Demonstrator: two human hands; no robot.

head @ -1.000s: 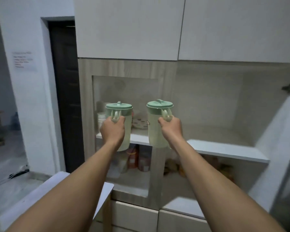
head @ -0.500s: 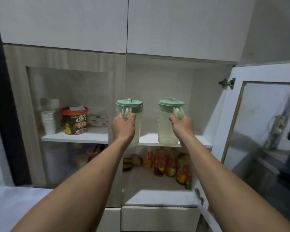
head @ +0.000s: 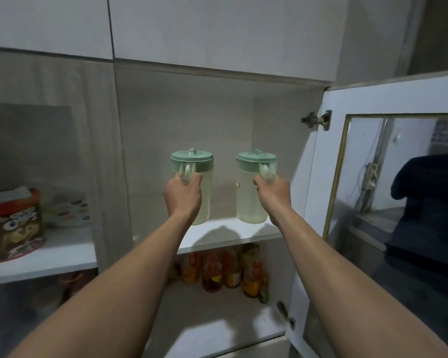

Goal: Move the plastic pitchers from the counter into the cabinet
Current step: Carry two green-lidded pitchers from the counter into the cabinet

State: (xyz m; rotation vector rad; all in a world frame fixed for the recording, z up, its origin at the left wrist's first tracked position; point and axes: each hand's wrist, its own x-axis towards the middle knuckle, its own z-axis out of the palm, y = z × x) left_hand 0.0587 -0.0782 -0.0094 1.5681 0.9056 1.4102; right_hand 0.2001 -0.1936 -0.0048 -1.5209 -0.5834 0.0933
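A person's left hand [head: 183,196] and right hand [head: 274,193] each clench the handle of a green-lidded plastic pitcher; the left pitcher [head: 195,187] and right pitcher [head: 252,187] stand upright, side by side but apart, at the open cabinet's upper shelf [head: 233,232]. Sauce bottles [head: 225,268] line the shelf beneath; the glass-panelled door [head: 388,202] hangs open at right.

Head view, open cabinet, dim light. Left hand [head: 183,196] closed round the pale handle of a translucent plastic pitcher with green lid [head: 201,177]; right hand [head: 274,193] closed round the handle of a second translucent green-lidded pitcher [head: 250,187]. Both pitchers upright, side by side, apart, inside the right-hand compartment. Whether their bases touch the white upper shelf [head: 225,235] cannot be told. Below it: row of glass bottles with orange-red contents [head: 225,267] on the lower shelf. Glass-panelled white cabinet door [head: 388,202] swung open at right, metal hinge [head: 317,120] at its top. Left compartment: red-lidded brown cereal tub [head: 12,226], patterned plates [head: 67,211] beside it
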